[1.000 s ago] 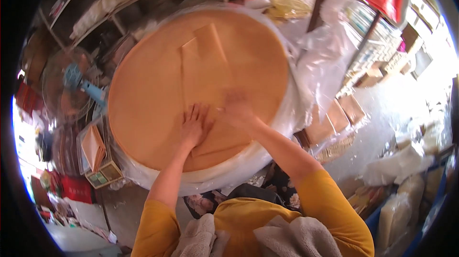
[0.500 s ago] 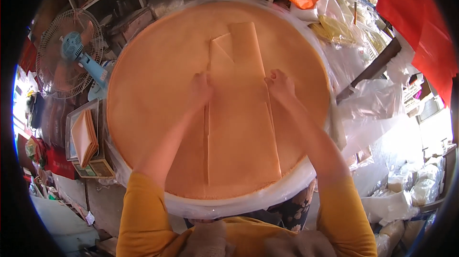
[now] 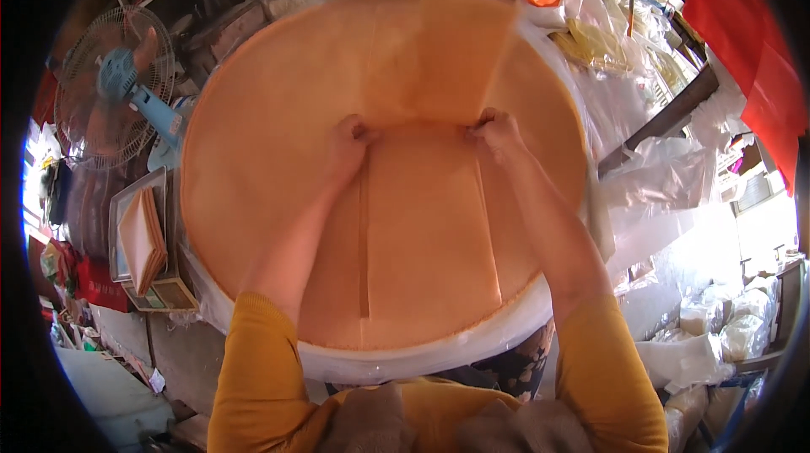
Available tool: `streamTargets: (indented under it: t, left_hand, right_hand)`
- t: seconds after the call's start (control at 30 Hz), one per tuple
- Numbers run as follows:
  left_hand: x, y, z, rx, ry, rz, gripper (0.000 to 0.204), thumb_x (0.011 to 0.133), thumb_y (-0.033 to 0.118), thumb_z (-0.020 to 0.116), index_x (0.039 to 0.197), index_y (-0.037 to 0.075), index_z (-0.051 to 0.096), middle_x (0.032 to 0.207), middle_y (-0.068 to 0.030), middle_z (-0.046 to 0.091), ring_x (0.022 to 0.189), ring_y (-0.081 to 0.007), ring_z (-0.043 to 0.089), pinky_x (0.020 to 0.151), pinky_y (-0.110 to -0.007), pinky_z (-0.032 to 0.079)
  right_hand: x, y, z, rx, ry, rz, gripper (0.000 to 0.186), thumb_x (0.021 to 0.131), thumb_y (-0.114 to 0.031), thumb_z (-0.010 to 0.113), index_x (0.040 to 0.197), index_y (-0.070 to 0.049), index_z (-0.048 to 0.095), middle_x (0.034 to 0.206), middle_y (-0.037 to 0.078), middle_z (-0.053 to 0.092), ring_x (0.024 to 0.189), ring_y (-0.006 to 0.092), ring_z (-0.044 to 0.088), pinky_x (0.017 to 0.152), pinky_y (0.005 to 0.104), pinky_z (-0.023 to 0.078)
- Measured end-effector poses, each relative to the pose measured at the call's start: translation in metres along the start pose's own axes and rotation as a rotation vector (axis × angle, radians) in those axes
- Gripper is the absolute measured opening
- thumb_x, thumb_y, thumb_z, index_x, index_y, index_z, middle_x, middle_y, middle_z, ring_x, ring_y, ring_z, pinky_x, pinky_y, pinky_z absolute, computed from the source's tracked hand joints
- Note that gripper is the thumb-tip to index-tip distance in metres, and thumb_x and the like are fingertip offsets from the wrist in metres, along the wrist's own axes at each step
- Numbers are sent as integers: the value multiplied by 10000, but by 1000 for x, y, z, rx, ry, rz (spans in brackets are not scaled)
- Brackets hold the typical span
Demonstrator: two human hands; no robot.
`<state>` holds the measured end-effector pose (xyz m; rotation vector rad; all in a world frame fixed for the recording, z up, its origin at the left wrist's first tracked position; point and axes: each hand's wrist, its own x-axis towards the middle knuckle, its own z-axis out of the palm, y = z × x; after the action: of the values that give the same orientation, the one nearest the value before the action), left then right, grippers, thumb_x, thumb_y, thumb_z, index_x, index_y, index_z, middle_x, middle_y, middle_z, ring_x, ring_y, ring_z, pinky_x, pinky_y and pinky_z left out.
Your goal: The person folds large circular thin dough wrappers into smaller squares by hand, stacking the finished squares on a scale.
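Observation:
A big round stack of thin, tan-orange sheets lies in front of me. In its middle is a long folded strip of one sheet, running from the near rim to between my hands. My left hand pinches the strip's left edge, and my right hand pinches its right edge at the same height. Between them the sheet bends along a crosswise crease. Its far part rises beyond my hands, blurred and partly see-through. The fingertips are partly hidden by the sheet.
Clear plastic film lines the stack's rim. At the left stand a blue fan and a tray with folded tan sheets. Plastic bags crowd the right side, below a red cloth.
The strip's far part, lying flat before, is now lifted and bent at a crease between my hands. My hands have moved slightly away from me and stay closed on its edges.

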<state>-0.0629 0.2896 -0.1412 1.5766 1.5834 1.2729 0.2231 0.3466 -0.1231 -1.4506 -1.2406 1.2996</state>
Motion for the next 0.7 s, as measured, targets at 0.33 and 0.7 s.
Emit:
streamTargets:
  t: [0.33,0.7]
  left_hand:
    - [-114,32,-33,478,-95,305,515,800,2,588,1305,26,490,1347,-188,484,1275,-335,433,1078,-381,354]
    - [-221,73,-27,793,-421,382,750,893,439,557,1465,69,244,1529,-160,197,1424,-309,160,1165,-449,141]
  right_hand:
    - [-125,-12,-35,-619,71,-331,320,851,-82,599,1162,-8,615,947,83,690,820,146,652,735,272,503]
    - [-232,16,-3,-604,-49,-246,568,793,-251,730,1266,-14,521,902,112,657,808,192,650,705,308,513]
